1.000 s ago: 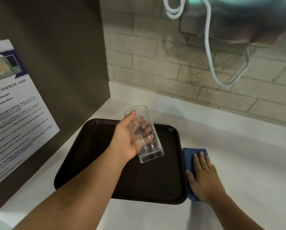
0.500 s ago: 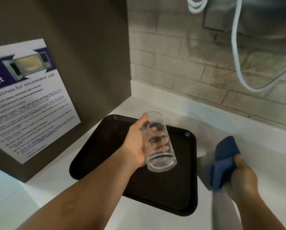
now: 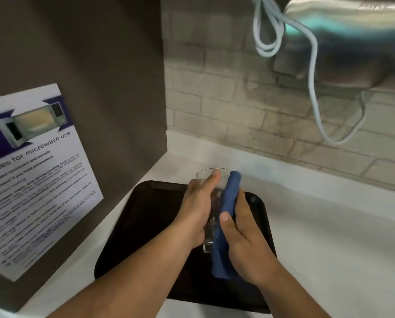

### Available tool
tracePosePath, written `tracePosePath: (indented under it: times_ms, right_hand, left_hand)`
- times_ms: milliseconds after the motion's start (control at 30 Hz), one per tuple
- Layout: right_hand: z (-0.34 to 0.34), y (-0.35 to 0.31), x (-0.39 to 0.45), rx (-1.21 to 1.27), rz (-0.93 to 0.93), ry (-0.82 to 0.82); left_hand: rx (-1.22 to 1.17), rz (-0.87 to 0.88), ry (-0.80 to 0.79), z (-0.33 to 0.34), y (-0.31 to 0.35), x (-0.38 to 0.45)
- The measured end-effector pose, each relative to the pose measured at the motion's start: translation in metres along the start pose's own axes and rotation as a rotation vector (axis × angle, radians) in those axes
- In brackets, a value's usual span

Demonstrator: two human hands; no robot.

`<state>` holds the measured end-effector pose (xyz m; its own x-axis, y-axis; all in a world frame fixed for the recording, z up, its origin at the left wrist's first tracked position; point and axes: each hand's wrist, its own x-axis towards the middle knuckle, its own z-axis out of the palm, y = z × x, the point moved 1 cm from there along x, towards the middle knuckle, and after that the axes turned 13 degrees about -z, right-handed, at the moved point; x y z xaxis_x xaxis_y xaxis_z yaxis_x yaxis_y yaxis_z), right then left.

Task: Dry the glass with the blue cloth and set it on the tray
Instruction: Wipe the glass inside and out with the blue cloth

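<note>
A clear drinking glass [image 3: 211, 218] is held upright above the dark brown tray [image 3: 146, 214], its rim toward the wall. My left hand [image 3: 197, 212] wraps its left side, thumb near the rim. My right hand [image 3: 243, 235] presses the folded blue cloth [image 3: 227, 216] against the glass's right side, thumb over the cloth's front. The cloth runs from near the rim down past the glass's base. Most of the glass is hidden between hands and cloth.
The tray lies on a white counter [image 3: 329, 226] in a corner. A dark panel with a microwave-use poster [image 3: 31, 175] stands at left. A brick wall [image 3: 238, 106] is behind, with a pale cable [image 3: 312, 76] hanging from a metal unit [image 3: 352, 31] overhead.
My right hand lifted the blue cloth off the counter beside the tray and brought it left against the glass. My left hand kept hold of the glass and turned it more upright.
</note>
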<state>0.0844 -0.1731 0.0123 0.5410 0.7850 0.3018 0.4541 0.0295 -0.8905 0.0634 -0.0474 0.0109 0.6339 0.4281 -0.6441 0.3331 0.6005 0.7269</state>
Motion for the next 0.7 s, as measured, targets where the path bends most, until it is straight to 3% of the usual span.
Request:
tracePosePath:
  times_ms: [67, 167, 367, 433, 500, 567, 700]
  right_hand:
    - [0.003, -0.002, 0.013, -0.006, -0.078, 0.054]
    - [0.002, -0.001, 0.031, 0.202, 0.013, 0.163]
    - [0.007, 0.004, 0.014, 0.452, 0.283, 0.251]
    - [0.015, -0.002, 0.007, 0.247, 0.196, 0.198]
    - [0.022, -0.009, 0.012, -0.124, 0.048, 0.12]
    - [0.019, -0.012, 0.028, -0.277, -0.026, 0.159]
    - [-0.006, -0.002, 0.063, 0.159, 0.236, 0.31]
  left_hand:
    - [-0.014, 0.016, -0.073, -0.006, -0.002, -0.004]
    - [-0.104, 0.062, -0.182, -0.013, -0.003, -0.012]
    - [-0.146, 0.089, -0.108, -0.021, 0.012, -0.009]
    - [-0.105, 0.115, -0.068, -0.017, 0.013, -0.006]
    - [0.001, 0.126, -0.024, -0.011, 0.008, -0.001]
    - [0.001, 0.146, -0.047, -0.008, 0.002, 0.002]
    - [-0.125, 0.127, -0.165, -0.01, 0.001, 0.002]
